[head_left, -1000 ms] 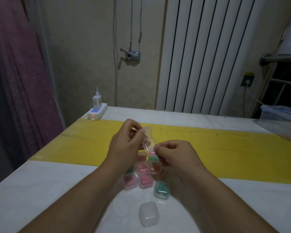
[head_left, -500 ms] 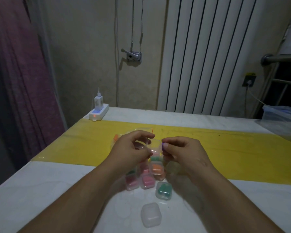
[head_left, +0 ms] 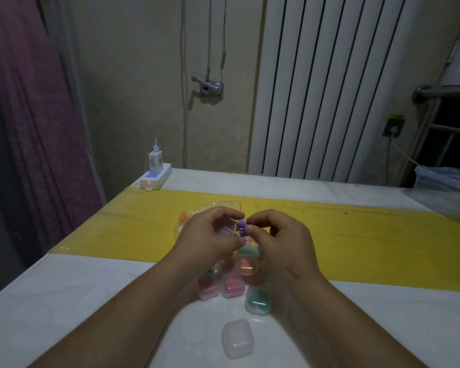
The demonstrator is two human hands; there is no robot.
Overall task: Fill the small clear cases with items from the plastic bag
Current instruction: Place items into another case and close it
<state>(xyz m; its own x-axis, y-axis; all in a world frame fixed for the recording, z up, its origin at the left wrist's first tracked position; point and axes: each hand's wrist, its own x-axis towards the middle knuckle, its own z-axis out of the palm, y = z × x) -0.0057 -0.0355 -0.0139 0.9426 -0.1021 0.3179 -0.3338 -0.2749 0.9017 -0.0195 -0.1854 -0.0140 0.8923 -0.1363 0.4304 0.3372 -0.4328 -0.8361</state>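
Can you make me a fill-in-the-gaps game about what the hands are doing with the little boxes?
1. The right hand pinches two small ____ pieces.
2. The left hand holds a small clear ____.
3. The white charger is plugged into the ____ strip at the table's far left corner.
4. The closed case nearest the camera looks ____, with no colour inside.

Missing words: purple; case; power; empty

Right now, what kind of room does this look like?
Probably a room at home, not a workshop: a white ribbed wall radiator, a purple hanging curtain, and a white power strip with a charger plugged in.
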